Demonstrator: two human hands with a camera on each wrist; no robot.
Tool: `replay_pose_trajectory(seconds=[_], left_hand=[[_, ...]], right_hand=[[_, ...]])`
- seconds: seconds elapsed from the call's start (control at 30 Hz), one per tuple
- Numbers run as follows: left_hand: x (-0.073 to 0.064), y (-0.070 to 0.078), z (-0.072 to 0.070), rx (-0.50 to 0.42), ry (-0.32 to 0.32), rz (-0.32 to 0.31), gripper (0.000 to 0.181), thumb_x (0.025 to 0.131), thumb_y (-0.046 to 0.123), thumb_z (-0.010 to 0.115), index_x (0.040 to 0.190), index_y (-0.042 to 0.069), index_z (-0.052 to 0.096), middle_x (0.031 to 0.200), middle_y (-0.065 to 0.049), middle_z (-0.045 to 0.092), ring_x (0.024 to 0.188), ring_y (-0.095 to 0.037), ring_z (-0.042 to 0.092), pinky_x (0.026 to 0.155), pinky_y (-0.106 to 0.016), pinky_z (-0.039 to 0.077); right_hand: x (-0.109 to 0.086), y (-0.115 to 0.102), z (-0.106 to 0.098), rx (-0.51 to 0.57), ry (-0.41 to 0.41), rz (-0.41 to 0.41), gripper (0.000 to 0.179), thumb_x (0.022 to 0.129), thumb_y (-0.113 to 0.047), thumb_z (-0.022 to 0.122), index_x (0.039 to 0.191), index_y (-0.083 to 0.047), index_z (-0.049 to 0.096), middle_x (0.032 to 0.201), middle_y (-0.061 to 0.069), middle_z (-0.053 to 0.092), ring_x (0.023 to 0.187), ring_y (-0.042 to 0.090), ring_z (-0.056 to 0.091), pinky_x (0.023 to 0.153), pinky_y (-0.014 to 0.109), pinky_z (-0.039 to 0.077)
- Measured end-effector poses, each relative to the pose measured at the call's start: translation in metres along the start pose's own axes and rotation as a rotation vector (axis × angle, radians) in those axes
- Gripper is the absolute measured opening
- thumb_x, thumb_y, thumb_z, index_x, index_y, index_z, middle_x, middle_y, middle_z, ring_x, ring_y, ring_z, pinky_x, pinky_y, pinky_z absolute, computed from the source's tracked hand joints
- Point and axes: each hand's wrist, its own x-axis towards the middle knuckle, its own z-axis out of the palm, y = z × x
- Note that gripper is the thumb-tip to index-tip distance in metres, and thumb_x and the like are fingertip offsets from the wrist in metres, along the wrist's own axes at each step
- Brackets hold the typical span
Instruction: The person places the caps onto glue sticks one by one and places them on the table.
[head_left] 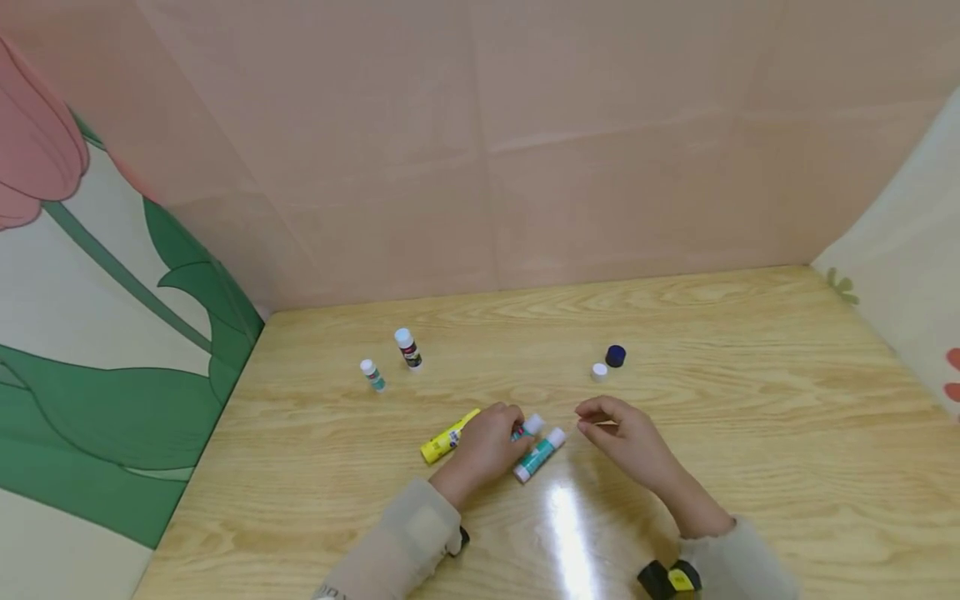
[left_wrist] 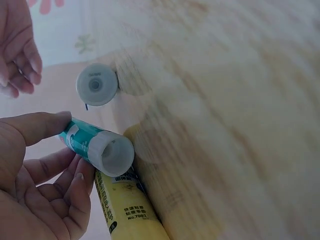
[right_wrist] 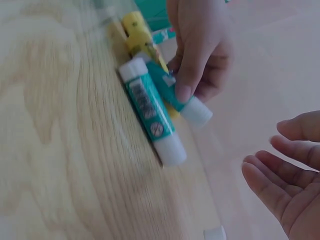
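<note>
My left hand (head_left: 489,442) pinches a teal glue stick (left_wrist: 82,137) with a white cap between thumb and fingers; in the head view the hand hides much of it. Just right of it, a second teal glue stick (head_left: 540,455) lies on the table. A yellow glue stick (head_left: 450,437) lies under and to the left of the left hand, its far end partly covered. My right hand (head_left: 626,442) hovers to the right of the second teal stick, fingers loosely bent and holding nothing, as the right wrist view (right_wrist: 290,170) also shows.
Two small glue sticks stand at the back left, a white-capped dark one (head_left: 408,349) and a teal one (head_left: 372,375). A dark blue cap (head_left: 616,356) and a white cap (head_left: 599,372) sit behind the right hand. A pink backdrop (head_left: 495,167) rises beyond the wooden table (head_left: 750,375).
</note>
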Motion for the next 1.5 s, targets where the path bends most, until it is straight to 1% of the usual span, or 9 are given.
replay_pose_trajectory(seconds=[0.23, 0.47, 0.6, 0.8, 0.93, 1.07, 1.17, 1.27, 1.5], left_hand=[[0.001, 0.000, 0.000, 0.001, -0.012, -0.002, 0.021, 0.079, 0.030, 0.062, 0.087, 0.010, 0.058, 0.067, 0.005, 0.042, 0.057, -0.009, 0.039, 0.048, -0.020, 0.032], [0.003, -0.002, 0.003, 0.025, -0.018, 0.009, 0.022, 0.079, 0.031, 0.062, 0.087, 0.011, 0.059, 0.068, 0.007, 0.043, 0.058, -0.008, 0.040, 0.048, -0.019, 0.033], [0.004, -0.001, 0.003, 0.034, -0.026, 0.008, 0.022, 0.079, 0.031, 0.062, 0.088, 0.011, 0.059, 0.069, 0.007, 0.043, 0.059, -0.007, 0.040, 0.048, -0.018, 0.033], [0.004, 0.000, 0.003, 0.062, -0.024, 0.027, 0.021, 0.078, 0.030, 0.062, 0.086, 0.011, 0.059, 0.068, 0.007, 0.043, 0.058, -0.007, 0.040, 0.048, -0.019, 0.032], [0.003, 0.002, 0.002, 0.087, -0.011, 0.043, 0.021, 0.077, 0.030, 0.063, 0.084, 0.010, 0.059, 0.067, 0.006, 0.042, 0.058, -0.007, 0.039, 0.048, -0.019, 0.032], [0.003, 0.002, 0.002, 0.102, -0.012, 0.051, 0.022, 0.078, 0.030, 0.062, 0.086, 0.010, 0.060, 0.067, 0.006, 0.042, 0.058, -0.007, 0.039, 0.048, -0.019, 0.032], [0.003, 0.003, 0.003, 0.113, -0.016, 0.055, 0.021, 0.078, 0.030, 0.062, 0.086, 0.010, 0.060, 0.067, 0.006, 0.043, 0.058, -0.007, 0.039, 0.048, -0.019, 0.032], [0.004, 0.003, 0.004, 0.130, -0.019, 0.060, 0.021, 0.078, 0.030, 0.062, 0.086, 0.010, 0.060, 0.067, 0.006, 0.043, 0.058, -0.007, 0.039, 0.048, -0.020, 0.032], [0.003, 0.005, 0.006, 0.178, 0.009, 0.077, 0.019, 0.077, 0.030, 0.063, 0.081, 0.011, 0.060, 0.066, 0.006, 0.042, 0.057, -0.007, 0.040, 0.046, -0.020, 0.031]], right_hand=[[0.013, 0.013, -0.010, -0.082, -0.003, -0.004, 0.013, 0.081, 0.000, 0.057, 0.094, 0.003, 0.057, 0.091, 0.013, 0.058, 0.084, 0.025, 0.056, 0.070, 0.033, 0.048], [0.022, 0.018, -0.017, -0.108, -0.003, -0.008, 0.015, 0.082, -0.001, 0.056, 0.095, 0.006, 0.056, 0.094, 0.018, 0.057, 0.085, 0.029, 0.055, 0.070, 0.038, 0.047], [0.026, 0.024, -0.018, -0.131, -0.006, -0.001, 0.016, 0.081, -0.002, 0.057, 0.096, 0.006, 0.056, 0.095, 0.018, 0.057, 0.085, 0.028, 0.055, 0.070, 0.037, 0.047], [0.031, 0.036, -0.020, -0.155, -0.002, 0.010, 0.016, 0.080, 0.000, 0.057, 0.095, 0.006, 0.056, 0.093, 0.018, 0.057, 0.084, 0.029, 0.055, 0.069, 0.038, 0.047], [0.034, 0.038, -0.020, -0.157, 0.001, 0.016, 0.015, 0.080, 0.002, 0.057, 0.094, 0.007, 0.056, 0.093, 0.019, 0.057, 0.083, 0.029, 0.055, 0.069, 0.039, 0.047], [0.037, 0.037, -0.020, -0.181, 0.004, 0.001, 0.015, 0.079, 0.003, 0.057, 0.094, 0.008, 0.056, 0.092, 0.020, 0.057, 0.082, 0.030, 0.055, 0.068, 0.038, 0.047], [0.040, 0.037, -0.021, -0.218, 0.008, -0.012, 0.016, 0.079, 0.003, 0.056, 0.094, 0.009, 0.055, 0.092, 0.021, 0.056, 0.080, 0.030, 0.055, 0.067, 0.039, 0.047], [0.043, 0.039, -0.021, -0.278, 0.017, -0.007, 0.017, 0.078, 0.003, 0.055, 0.095, 0.010, 0.055, 0.092, 0.023, 0.055, 0.079, 0.032, 0.055, 0.067, 0.041, 0.047], [0.050, 0.045, -0.020, -0.438, 0.027, 0.059, 0.024, 0.079, -0.004, 0.053, 0.100, 0.008, 0.053, 0.099, 0.024, 0.052, 0.083, 0.035, 0.053, 0.066, 0.044, 0.045]])
